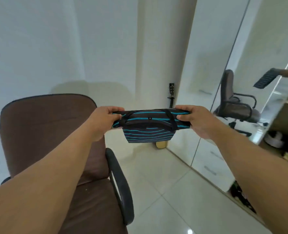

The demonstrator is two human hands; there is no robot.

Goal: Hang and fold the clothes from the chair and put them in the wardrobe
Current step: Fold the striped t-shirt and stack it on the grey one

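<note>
A dark garment with teal stripes (pixel 149 130) is folded into a small bundle and held out in front of me at chest height. My left hand (pixel 104 121) grips its left end and my right hand (pixel 195 121) grips its right end, both with fingers closed on the cloth. A flap of the garment hangs down in the middle. The brown office chair (pixel 43 132) stands below and to the left, its seat and back bare. The wardrobe (pixel 286 115) is at the right, with open shelves showing at the frame edge.
A mirrored wardrobe door (pixel 237 98) reflects the chair and the garment. The chair's black armrest (pixel 121 186) juts toward the glossy tiled floor (pixel 165 191). A guitar headstock (pixel 172 92) leans in the far corner beside a white column. Small items lie on the wardrobe's low shelf.
</note>
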